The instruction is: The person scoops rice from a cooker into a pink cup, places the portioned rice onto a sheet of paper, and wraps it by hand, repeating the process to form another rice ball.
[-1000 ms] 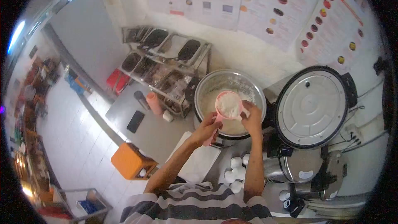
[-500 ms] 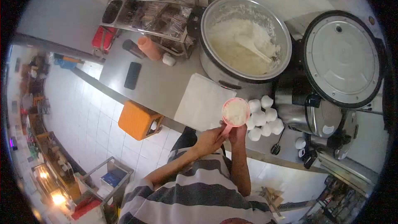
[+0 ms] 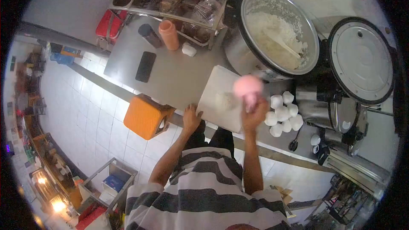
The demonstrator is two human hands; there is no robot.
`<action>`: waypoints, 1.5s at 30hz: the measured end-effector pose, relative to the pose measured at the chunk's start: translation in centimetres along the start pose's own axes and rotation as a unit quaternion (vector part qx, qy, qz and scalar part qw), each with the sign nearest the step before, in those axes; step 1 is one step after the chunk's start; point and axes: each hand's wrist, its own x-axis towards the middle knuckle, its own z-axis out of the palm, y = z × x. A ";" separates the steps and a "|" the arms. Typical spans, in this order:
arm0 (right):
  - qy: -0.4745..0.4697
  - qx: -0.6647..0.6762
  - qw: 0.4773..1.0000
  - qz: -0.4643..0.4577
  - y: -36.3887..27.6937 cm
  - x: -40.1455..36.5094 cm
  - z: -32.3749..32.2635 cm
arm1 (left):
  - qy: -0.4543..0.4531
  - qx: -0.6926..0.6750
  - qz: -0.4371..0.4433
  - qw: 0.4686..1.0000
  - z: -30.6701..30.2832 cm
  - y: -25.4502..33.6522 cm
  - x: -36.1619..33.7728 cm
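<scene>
My right hand [image 3: 254,117] is closed round the handle of a pink measuring cup [image 3: 248,86], blurred by motion, its rounded underside turned up. It hangs over the right side of a sheet of white paper [image 3: 213,86] on the counter. A mound of white rice [image 3: 224,101] sits on the paper, left of the cup. At the paper's lower left corner, by the counter's front edge, rests my left hand [image 3: 191,119], fingers apart and touching the edge. Behind the paper stands a large open rice cooker [image 3: 245,55], holding rice [image 3: 268,30] and a white paddle [image 3: 283,44].
Several white wrapped balls [image 3: 282,113] lie right of the paper. The cooker's raised lid [image 3: 362,64] and a second steel pot [image 3: 315,106] stand farther right. A phone [image 3: 145,66], an orange bottle [image 3: 169,35] and a metal rack [image 3: 170,12] are at left. An orange stool [image 3: 142,117] stands below.
The cup, upright and full of rice before, is now overturned, and rice lies on the paper. My left hand has left the cup and moved left to the paper's corner. The view has shifted.
</scene>
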 end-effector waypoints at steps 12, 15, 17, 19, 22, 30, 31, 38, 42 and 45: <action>0.058 -0.147 0.977 -0.144 -8.0 15.2 -6.7 | -0.021 -0.051 0.008 0.998 -2.2 1.9 1.3; 0.017 -0.110 0.986 -0.123 -5.3 9.6 -6.7 | -0.009 0.005 0.008 1.000 -3.6 3.0 1.8; -0.177 -0.010 0.978 0.109 -1.1 2.2 -5.3 | 0.000 0.054 0.031 0.998 -4.2 3.5 1.9; -0.341 -0.018 0.927 0.155 2.6 -4.1 -3.1 | 0.091 0.009 0.137 0.986 -4.7 3.8 2.3; -0.354 -0.062 0.930 0.077 6.5 -9.8 -0.9 | 0.017 -0.192 0.044 0.980 -3.2 2.2 3.3; -0.335 -0.048 0.935 0.108 10.5 -12.1 0.8 | -0.108 -0.065 0.137 0.983 -4.9 3.8 2.3; -0.338 -0.052 0.933 0.113 10.2 -11.2 0.7 | -0.097 -0.008 0.234 0.967 -5.5 4.6 2.2; -0.410 -0.006 0.903 0.131 12.5 -8.1 1.8 | -0.121 0.053 0.327 0.936 -3.4 3.4 3.4; -0.366 0.034 0.929 0.048 9.3 -7.0 -0.3 | -0.135 -0.014 0.288 0.948 -2.9 2.5 4.7; -0.394 -0.087 0.915 0.014 7.9 -8.7 -1.9 | -0.101 -0.020 0.283 0.954 -4.3 4.8 4.5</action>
